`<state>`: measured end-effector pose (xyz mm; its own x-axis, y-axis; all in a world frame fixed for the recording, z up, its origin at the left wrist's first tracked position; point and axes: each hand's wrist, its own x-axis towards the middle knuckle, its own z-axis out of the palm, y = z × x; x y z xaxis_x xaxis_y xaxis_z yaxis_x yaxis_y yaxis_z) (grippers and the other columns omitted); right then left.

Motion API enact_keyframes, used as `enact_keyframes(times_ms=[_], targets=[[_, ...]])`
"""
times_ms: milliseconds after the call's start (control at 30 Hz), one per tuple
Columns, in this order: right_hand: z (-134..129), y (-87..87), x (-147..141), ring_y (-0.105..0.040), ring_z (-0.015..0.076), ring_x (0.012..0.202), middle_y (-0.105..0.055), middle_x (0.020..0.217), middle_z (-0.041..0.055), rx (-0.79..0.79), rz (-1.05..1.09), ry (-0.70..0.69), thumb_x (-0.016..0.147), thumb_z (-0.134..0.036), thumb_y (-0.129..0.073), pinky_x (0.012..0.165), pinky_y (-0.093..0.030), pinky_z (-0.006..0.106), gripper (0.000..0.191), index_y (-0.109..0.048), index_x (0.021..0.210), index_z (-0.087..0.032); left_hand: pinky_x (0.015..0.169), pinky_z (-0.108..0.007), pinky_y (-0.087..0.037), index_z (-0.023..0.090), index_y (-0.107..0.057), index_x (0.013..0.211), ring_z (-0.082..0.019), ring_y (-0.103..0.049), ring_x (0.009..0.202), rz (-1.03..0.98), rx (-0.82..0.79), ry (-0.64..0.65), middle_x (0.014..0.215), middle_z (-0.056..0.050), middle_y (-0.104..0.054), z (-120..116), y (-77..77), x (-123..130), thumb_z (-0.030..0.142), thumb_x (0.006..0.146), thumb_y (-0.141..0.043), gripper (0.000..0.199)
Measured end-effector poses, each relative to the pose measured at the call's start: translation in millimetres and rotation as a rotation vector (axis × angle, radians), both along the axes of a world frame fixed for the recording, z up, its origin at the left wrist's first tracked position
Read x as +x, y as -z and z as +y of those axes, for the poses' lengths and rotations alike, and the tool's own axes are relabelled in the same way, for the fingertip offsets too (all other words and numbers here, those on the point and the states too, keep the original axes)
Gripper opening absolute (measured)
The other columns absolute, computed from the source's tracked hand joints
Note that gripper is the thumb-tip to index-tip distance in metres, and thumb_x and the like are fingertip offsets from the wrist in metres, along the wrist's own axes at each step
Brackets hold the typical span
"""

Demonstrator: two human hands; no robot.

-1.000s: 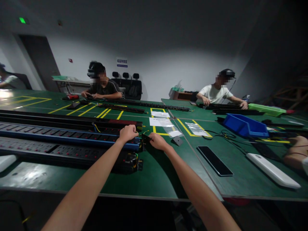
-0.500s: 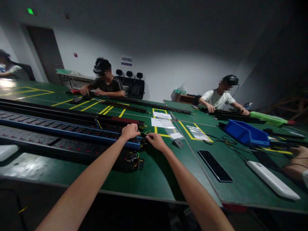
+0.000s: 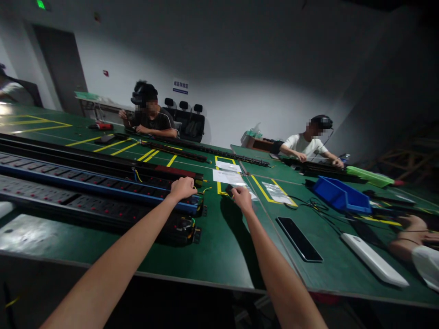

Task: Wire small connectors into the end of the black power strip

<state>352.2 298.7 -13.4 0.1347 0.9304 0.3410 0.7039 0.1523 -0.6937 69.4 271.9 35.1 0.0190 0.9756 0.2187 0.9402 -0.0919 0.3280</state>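
Observation:
Fingers curled, my left hand (image 3: pixel 183 188) grips the right end of a blue-edged power strip (image 3: pixel 103 183). Yellow-green wires (image 3: pixel 206 189) stick out of that end, just right of my fingers. Beyond them my right hand (image 3: pixel 242 198) pinches a small dark piece (image 3: pixel 229 189), like an end cap, over the table. Nearer to me lies a second power strip (image 3: pixel 113 217) with red-marked sockets and wires at its open end. A black rail (image 3: pixel 109 164) lies behind the blue-edged strip.
To the right lie a phone (image 3: pixel 299 238), a white oblong device (image 3: pixel 373 259) and black cables (image 3: pixel 313 205) by a blue bin (image 3: pixel 339 195). White papers (image 3: pixel 228 175) lie ahead. Two people work across the table; another person's arm (image 3: pixel 409 240) reaches in at right.
My right hand has left the wired end of the strip, moved right and picked up the small dark piece from the table. My left hand has stayed on the strip.

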Motion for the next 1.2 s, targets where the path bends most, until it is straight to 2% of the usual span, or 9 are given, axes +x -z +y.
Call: enact_keyframes(times_ms=[200, 333, 433, 633, 767, 900, 1000, 1100, 1200], targets=[[0, 0.8, -10, -0.070, 0.0223, 0.089, -0.076, 0.090, 0.0084, -0.001, 0.013, 0.031, 0.084, -0.030, -0.054, 0.078, -0.051, 0.029, 0.036, -0.070, 0.112, -0.015, 0.075, -0.035, -0.050, 0.025, -0.067, 0.077, -0.029, -0.069, 0.087, 0.016, -0.002, 0.007, 0.086, -0.007, -0.073, 0, -0.7, -1, 0.039, 0.068, -0.062, 0.017], [-4, -12.1, -9, -0.069, 0.0217, 0.092, -0.075, 0.096, 0.0082, 0.034, -0.118, 0.050, 0.086, -0.029, -0.054, 0.082, -0.049, 0.029, 0.026, -0.073, 0.101, -0.019, 0.075, -0.033, -0.050, 0.025, -0.067, 0.076, -0.027, -0.069, 0.086, 0.028, -0.001, 0.009, 0.084, -0.006, -0.073, 0, -1.1, -1, 0.041, 0.069, -0.062, 0.018], [-8, -15.1, -7, -0.067, 0.0222, 0.093, -0.074, 0.101, 0.0085, 0.047, -0.247, 0.058, 0.089, -0.025, -0.051, 0.084, -0.048, 0.030, 0.027, -0.072, 0.104, -0.019, 0.074, -0.033, -0.050, 0.025, -0.066, 0.076, -0.027, -0.069, 0.085, 0.032, 0.001, 0.012, 0.083, -0.006, -0.073, 0, -1.0, -1, 0.041, 0.069, -0.063, 0.018], [-18, 2.3, -50, -0.052, 0.0212, 0.126, -0.058, 0.139, 0.0118, 0.143, -0.562, -0.439, 0.096, -0.014, -0.036, 0.107, -0.037, 0.036, 0.049, -0.054, 0.141, -0.017, 0.074, -0.034, -0.050, 0.025, -0.067, 0.076, -0.028, -0.069, 0.085, 0.042, 0.005, 0.000, 0.085, -0.007, -0.073, 0, 0.4, 0, 0.040, 0.069, -0.062, 0.018], [-28, 6.0, -85, -0.042, 0.0243, 0.135, -0.044, 0.153, 0.0082, 0.102, -0.705, -0.541, 0.096, -0.019, -0.039, 0.106, -0.038, 0.039, 0.053, -0.046, 0.148, -0.022, 0.073, -0.033, -0.050, 0.024, -0.066, 0.075, -0.027, -0.069, 0.085, 0.058, 0.005, 0.003, 0.083, -0.008, -0.073, 0, 1.1, 0, 0.043, 0.070, -0.061, 0.021], [-32, 0.6, -85, -0.041, 0.0302, 0.136, -0.041, 0.154, 0.0136, 0.088, -0.725, -0.306, 0.100, -0.030, -0.036, 0.103, -0.040, 0.045, 0.051, -0.043, 0.149, -0.018, 0.073, -0.033, -0.050, 0.023, -0.066, 0.075, -0.028, -0.069, 0.085, 0.063, 0.007, 0.007, 0.083, -0.007, -0.073, -1, 0.5, 0, 0.042, 0.070, -0.061, 0.020], [-28, -9.0, -68, -0.047, 0.0297, 0.129, -0.043, 0.152, 0.0137, 0.063, -0.679, -0.100, 0.099, -0.027, -0.036, 0.100, -0.041, 0.044, 0.051, -0.042, 0.149, -0.021, 0.072, -0.034, -0.050, 0.023, -0.065, 0.075, -0.028, -0.069, 0.084, 0.056, 0.002, 0.011, 0.083, -0.007, -0.073, 0, -0.3, -1, 0.041, 0.070, -0.061, 0.019], [-25, -22.7, -42, -0.054, 0.0285, 0.119, -0.060, 0.132, 0.0138, 0.005, -0.620, 0.085, 0.095, -0.021, -0.040, 0.096, -0.043, 0.041, 0.042, -0.059, 0.132, -0.021, 0.073, -0.034, -0.050, 0.023, -0.065, 0.074, -0.028, -0.068, 0.083, 0.048, -0.001, 0.017, 0.082, -0.007, -0.073, -1, -0.8, -1, 0.041, 0.071, -0.061, 0.019], [-26, -34.4, -13, -0.055, 0.0316, 0.118, -0.063, 0.123, 0.0171, -0.068, -0.565, 0.277, 0.091, -0.024, -0.047, 0.092, -0.045, 0.041, 0.038, -0.065, 0.124, -0.019, 0.073, -0.034, -0.050, 0.023, -0.066, 0.075, -0.027, -0.068, 0.084, 0.043, -0.004, 0.019, 0.083, -0.007, -0.073, -1, -1.4, -1, 0.041, 0.071, -0.061, 0.019]])
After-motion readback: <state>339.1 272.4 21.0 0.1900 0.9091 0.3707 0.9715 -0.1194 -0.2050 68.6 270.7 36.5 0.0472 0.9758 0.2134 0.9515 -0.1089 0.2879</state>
